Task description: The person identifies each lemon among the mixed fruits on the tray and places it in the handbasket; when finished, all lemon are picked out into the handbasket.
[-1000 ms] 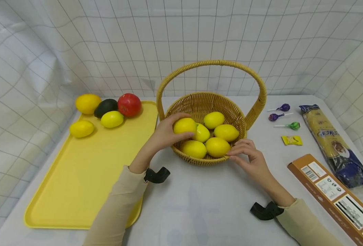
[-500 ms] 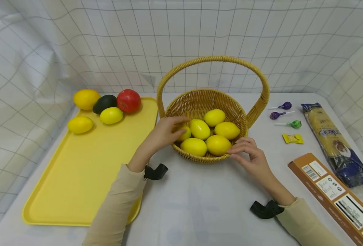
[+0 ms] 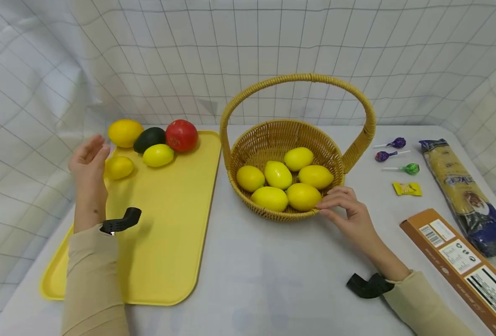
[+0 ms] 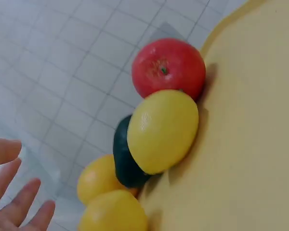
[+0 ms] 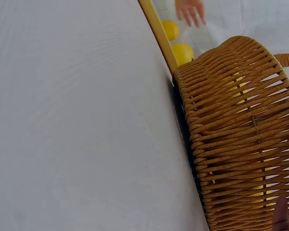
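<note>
The left hand (image 3: 89,163) is hovering over the left edge of the yellow tray (image 3: 168,242), just beside a lemon (image 3: 121,167). Its grip is released; in the left wrist view the fingers (image 4: 24,199) are standing apart. The right hand (image 3: 350,210) is grasping the near right rim of the basket (image 3: 273,140), so this grip is pinching it between thumb and fingers. The basket is standing upright on the worktop (image 3: 269,280), to the right of the tray, and its tall handle is arching over it. Six lemons (image 3: 279,175) are lying together inside.

At the far end of the tray, an avocado (image 3: 149,140) is lying between a larger yellow fruit (image 3: 125,133) and a tomato (image 3: 182,135), while a second lemon (image 3: 158,155) is resting in front of the avocado. On the right side, three lollipops (image 3: 411,169), a small yellow sweet (image 3: 407,189), a bag (image 3: 454,179) and a long box (image 3: 462,268) are lying.
</note>
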### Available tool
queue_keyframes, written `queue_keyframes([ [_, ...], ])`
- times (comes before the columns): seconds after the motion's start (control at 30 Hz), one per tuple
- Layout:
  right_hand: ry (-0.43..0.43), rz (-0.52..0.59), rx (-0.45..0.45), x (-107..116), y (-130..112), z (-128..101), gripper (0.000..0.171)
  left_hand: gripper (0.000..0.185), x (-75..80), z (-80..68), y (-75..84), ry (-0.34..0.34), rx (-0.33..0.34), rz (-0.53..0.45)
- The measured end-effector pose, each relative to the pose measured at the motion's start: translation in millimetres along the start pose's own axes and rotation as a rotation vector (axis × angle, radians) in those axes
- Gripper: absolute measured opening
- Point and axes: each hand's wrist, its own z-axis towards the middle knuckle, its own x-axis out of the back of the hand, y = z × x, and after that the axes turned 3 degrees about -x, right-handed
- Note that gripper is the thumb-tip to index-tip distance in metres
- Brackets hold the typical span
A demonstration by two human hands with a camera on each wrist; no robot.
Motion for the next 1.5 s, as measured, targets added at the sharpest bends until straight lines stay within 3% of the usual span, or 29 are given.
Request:
queue_keyframes([
  [0.07,-0.001,0.005,-0.001,1,0,0,0.017,0.044,9.0,7.9,-7.9,0.094,0.075,0.077],
  [0.13,0.001,0.011,0.0,1,1,0,0.017,0.051,12.5,13.1,-18.1,0.128,0.125,0.178],
  [0.23,0.0,0.019,0.003,1,2,0,0.017,0.06,13.7,17.9,-34.5,0.12,0.18,0.356],
  [0.37,-0.006,0.014,0.005,-1,3,0,0.015,0.07,16.2,18.5,-50.5,0.127,0.243,0.441],
  [0.53,-0.008,-0.007,-0.004,-1,3,0,0.01,0.067,25.0,14.8,-55.3,0.109,0.227,0.54],
  [0.63,-0.009,-0.012,-0.013,-1,3,1,0.007,0.063,33.2,12.0,-55.8,0.087,0.198,0.671],
  [0.77,-0.015,-0.016,-0.026,-1,4,1,0.006,0.07,43.0,11.8,-56.8,-0.032,0.141,0.784],
  [0.9,-0.018,-0.017,-0.035,-2,5,-4,0.008,0.074,46.4,15.3,-60.6,-0.163,0.125,0.817],
  [1.03,-0.019,-0.012,-0.033,-3,5,-8,0.006,0.077,44.4,13.2,-61.8,-0.144,0.198,0.78],
  [1.1,-0.016,-0.014,-0.026,-3,5,-8,0.005,0.076,43.3,8.0,-56.1,-0.129,0.256,0.692],
  [1.17,-0.014,-0.02,-0.016,-3,5,-6,0.006,0.069,44.3,0.9,-46.1,-0.189,0.276,0.589],
  [1.23,-0.01,-0.027,-0.01,-2,3,-4,0.007,0.056,44.6,-8.5,-33.7,-0.302,0.259,0.507],
  [1.33,-0.004,-0.033,-0.013,-1,2,-1,0.007,0.038,36.8,-24.9,-14.6,-0.533,0.151,0.503],
  [1.43,0.0,-0.025,-0.014,1,4,-1,0.007,0.038,12.9,-42.9,3.8,-0.743,0.014,0.503],
  [1.5,-0.001,-0.017,-0.007,1,9,-3,0.007,0.044,-11.1,-54.1,14.8,-0.907,-0.034,0.439],
])
